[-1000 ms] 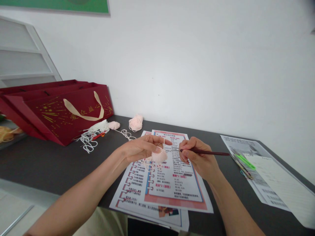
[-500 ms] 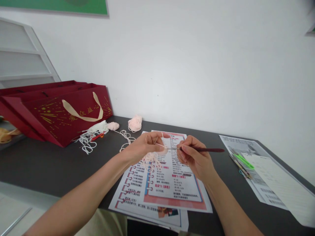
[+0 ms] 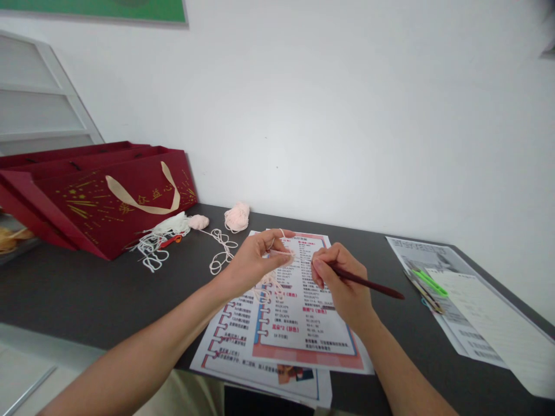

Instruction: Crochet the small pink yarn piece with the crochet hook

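Observation:
My left hand (image 3: 255, 261) is closed in a pinch on a small pale pink crochet piece (image 3: 271, 281), with yarn looped over its forefinger. My right hand (image 3: 340, 280) grips a dark red crochet hook (image 3: 368, 283) whose handle points right and slightly down; the tip sits between the two hands. Both hands hover over printed pattern sheets (image 3: 299, 312) on the dark table (image 3: 87, 289). A pink yarn strand trails from my left hand back to a pink yarn ball (image 3: 237, 216) near the wall.
A red gift bag (image 3: 99, 196) with a gold ribbon handle lies at the left. White yarn tangle (image 3: 160, 240) and a small pink piece (image 3: 199, 221) lie beside it. At the right are more paper sheets (image 3: 477, 312) and green-handled scissors (image 3: 429, 283).
The hook's handle has tilted down to the right and its tip has drawn back from the pink piece. My left hand has shifted slightly down, still pinching the piece.

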`<control>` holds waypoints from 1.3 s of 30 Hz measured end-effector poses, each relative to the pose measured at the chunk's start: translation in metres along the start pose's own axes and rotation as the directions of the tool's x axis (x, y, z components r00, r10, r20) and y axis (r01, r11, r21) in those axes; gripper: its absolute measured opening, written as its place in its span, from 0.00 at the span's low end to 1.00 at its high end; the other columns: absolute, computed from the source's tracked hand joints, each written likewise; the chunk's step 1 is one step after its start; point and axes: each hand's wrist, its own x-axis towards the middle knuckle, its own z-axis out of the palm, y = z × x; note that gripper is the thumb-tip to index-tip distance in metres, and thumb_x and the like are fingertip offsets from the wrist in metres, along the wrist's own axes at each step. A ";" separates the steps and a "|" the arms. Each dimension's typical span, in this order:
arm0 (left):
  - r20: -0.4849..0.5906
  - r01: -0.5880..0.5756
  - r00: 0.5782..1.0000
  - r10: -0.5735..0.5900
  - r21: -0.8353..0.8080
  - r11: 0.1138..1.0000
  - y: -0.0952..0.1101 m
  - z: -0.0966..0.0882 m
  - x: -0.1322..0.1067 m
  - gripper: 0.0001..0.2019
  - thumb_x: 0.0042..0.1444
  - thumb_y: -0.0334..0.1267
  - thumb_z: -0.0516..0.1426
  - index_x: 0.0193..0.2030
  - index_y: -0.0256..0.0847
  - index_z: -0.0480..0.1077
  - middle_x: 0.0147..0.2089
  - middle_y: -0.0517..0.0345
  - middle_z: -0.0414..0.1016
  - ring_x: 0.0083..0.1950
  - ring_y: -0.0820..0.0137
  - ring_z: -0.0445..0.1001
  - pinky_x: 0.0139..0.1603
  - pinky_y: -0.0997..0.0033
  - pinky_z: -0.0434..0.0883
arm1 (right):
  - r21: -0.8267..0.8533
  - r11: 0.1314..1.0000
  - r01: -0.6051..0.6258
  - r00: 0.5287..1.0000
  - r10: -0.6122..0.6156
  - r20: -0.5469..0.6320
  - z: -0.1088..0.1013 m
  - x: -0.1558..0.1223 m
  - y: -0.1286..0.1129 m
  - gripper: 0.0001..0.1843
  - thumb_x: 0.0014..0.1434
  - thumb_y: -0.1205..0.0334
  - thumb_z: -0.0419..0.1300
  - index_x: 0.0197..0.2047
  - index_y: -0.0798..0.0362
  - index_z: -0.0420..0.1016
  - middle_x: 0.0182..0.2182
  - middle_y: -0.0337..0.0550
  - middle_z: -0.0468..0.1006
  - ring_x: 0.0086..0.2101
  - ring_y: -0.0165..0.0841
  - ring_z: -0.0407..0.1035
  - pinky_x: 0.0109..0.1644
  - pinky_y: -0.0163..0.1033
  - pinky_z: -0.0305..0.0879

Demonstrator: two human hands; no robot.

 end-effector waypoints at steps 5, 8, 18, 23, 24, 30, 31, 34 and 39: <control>-0.092 -0.075 0.992 0.092 0.174 0.982 -0.005 0.001 0.000 0.11 0.51 0.35 0.61 0.43 0.41 0.75 0.33 0.57 0.75 0.41 0.66 0.73 0.46 0.65 0.65 | -0.303 0.942 0.141 0.987 -0.157 -0.029 0.006 -0.006 0.001 0.07 0.62 0.65 0.54 0.31 0.49 0.62 0.23 0.34 0.66 0.22 0.27 0.60 0.25 0.35 0.56; -0.139 -0.120 0.977 0.160 0.258 0.959 -0.006 0.005 -0.001 0.07 0.51 0.34 0.60 0.39 0.42 0.76 0.33 0.57 0.77 0.44 0.64 0.74 0.50 0.63 0.64 | -0.407 0.882 0.237 0.965 -0.260 -0.001 0.013 -0.009 0.002 0.06 0.61 0.67 0.54 0.32 0.49 0.61 0.25 0.36 0.68 0.23 0.28 0.63 0.27 0.35 0.60; -0.007 0.125 0.992 -0.128 -0.153 0.980 -0.006 0.013 -0.003 0.22 0.46 0.32 0.64 0.51 0.38 0.71 0.28 0.63 0.73 0.32 0.72 0.71 0.41 0.70 0.65 | -0.429 0.761 0.486 0.873 -0.444 0.202 0.014 -0.002 0.016 0.09 0.61 0.75 0.51 0.39 0.50 0.62 0.32 0.41 0.69 0.31 0.30 0.65 0.32 0.35 0.65; 0.101 0.274 0.962 -0.255 -0.398 0.875 -0.008 0.011 -0.001 0.21 0.45 0.32 0.65 0.49 0.37 0.73 0.27 0.63 0.72 0.30 0.76 0.69 0.41 0.73 0.63 | -0.573 0.528 0.627 0.770 -0.529 0.355 0.010 -0.002 0.019 0.11 0.59 0.77 0.52 0.42 0.53 0.63 0.32 0.46 0.70 0.32 0.35 0.63 0.32 0.39 0.64; 0.068 0.251 0.967 -0.244 -0.390 0.886 -0.009 0.012 -0.001 0.21 0.46 0.32 0.65 0.49 0.37 0.72 0.27 0.64 0.71 0.30 0.76 0.69 0.40 0.72 0.63 | -0.613 0.503 0.609 0.778 -0.528 0.340 0.012 -0.003 0.019 0.10 0.59 0.76 0.52 0.42 0.53 0.63 0.31 0.47 0.70 0.32 0.35 0.63 0.32 0.40 0.64; -0.127 0.039 0.990 -0.059 -0.151 0.988 -0.011 0.013 0.001 0.24 0.48 0.33 0.63 0.54 0.37 0.68 0.29 0.63 0.71 0.34 0.73 0.69 0.43 0.70 0.64 | -0.541 0.685 0.487 0.860 -0.484 0.162 0.019 -0.008 0.010 0.08 0.60 0.75 0.52 0.38 0.51 0.63 0.29 0.41 0.68 0.29 0.32 0.64 0.31 0.37 0.63; -0.140 0.018 0.990 -0.035 -0.126 0.992 -0.011 0.012 0.002 0.24 0.48 0.33 0.63 0.54 0.38 0.68 0.29 0.63 0.71 0.35 0.73 0.69 0.43 0.69 0.64 | -0.501 0.726 0.471 0.870 -0.478 0.125 0.018 -0.007 0.008 0.08 0.60 0.74 0.52 0.37 0.51 0.63 0.28 0.40 0.68 0.29 0.31 0.64 0.31 0.36 0.63; -0.133 -0.027 0.991 0.016 -0.083 0.996 -0.012 0.006 0.004 0.22 0.49 0.32 0.63 0.53 0.39 0.69 0.31 0.63 0.71 0.37 0.72 0.70 0.45 0.68 0.63 | -0.375 0.868 0.325 0.936 -0.351 -0.001 0.012 -0.004 0.004 0.06 0.60 0.72 0.54 0.35 0.50 0.64 0.26 0.37 0.68 0.27 0.29 0.63 0.30 0.35 0.61; -0.061 -0.018 0.998 0.013 -0.074 0.997 -0.010 0.004 0.003 0.19 0.50 0.31 0.62 0.50 0.41 0.71 0.29 0.64 0.69 0.34 0.74 0.68 0.41 0.70 0.63 | 0.053 0.999 -0.003 0.995 0.009 -0.102 0.008 0.001 0.007 0.10 0.62 0.66 0.53 0.28 0.50 0.62 0.18 0.31 0.60 0.20 0.26 0.55 0.23 0.34 0.52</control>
